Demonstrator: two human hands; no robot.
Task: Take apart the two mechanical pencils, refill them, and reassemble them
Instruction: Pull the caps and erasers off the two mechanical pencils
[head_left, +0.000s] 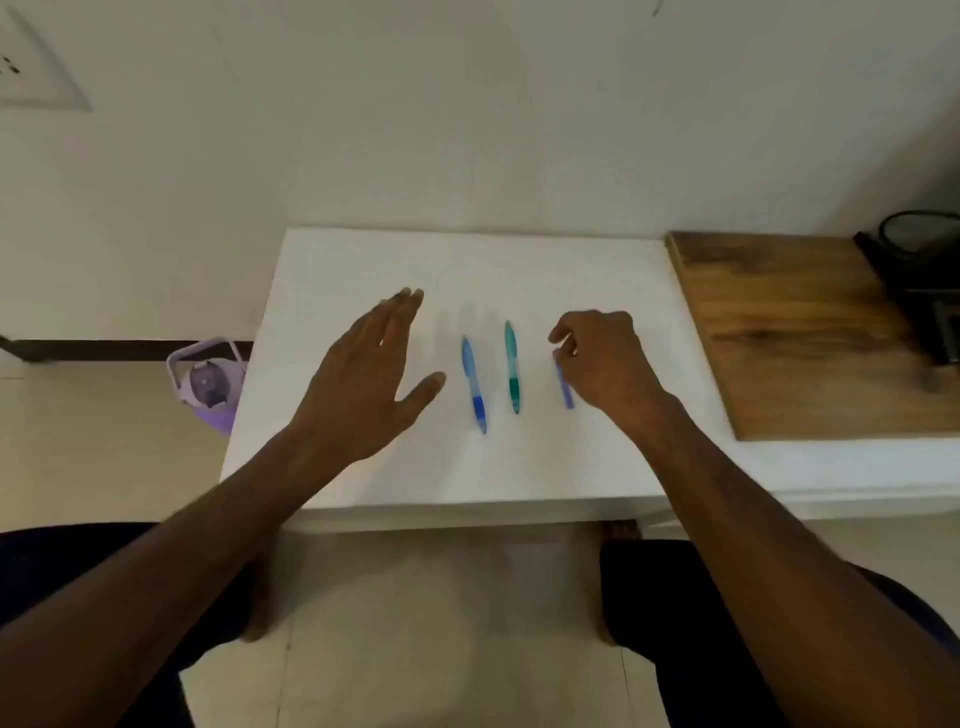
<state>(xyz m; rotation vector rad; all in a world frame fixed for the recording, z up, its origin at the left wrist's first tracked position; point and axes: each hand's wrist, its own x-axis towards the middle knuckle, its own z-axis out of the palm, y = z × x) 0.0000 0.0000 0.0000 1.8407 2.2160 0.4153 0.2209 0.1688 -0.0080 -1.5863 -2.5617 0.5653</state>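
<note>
Two mechanical pencils lie side by side on the white table (467, 467), tips toward me. The blue pencil (474, 384) is on the left and the teal pencil (512, 366) on the right. A slim blue lead case (566, 388) lies to the right of them, its far end hidden under my right hand (605, 364). That hand hovers over the case with loosely curled fingers and does not plainly grip it. My left hand (363, 384) is spread flat with straight fingers, left of the blue pencil, holding nothing.
A wooden board (789, 332) lies on the table's right part, with a black device (919, 275) at its far right. A purple water bottle (208, 382) stands on the floor left of the table. A wall rises behind the table.
</note>
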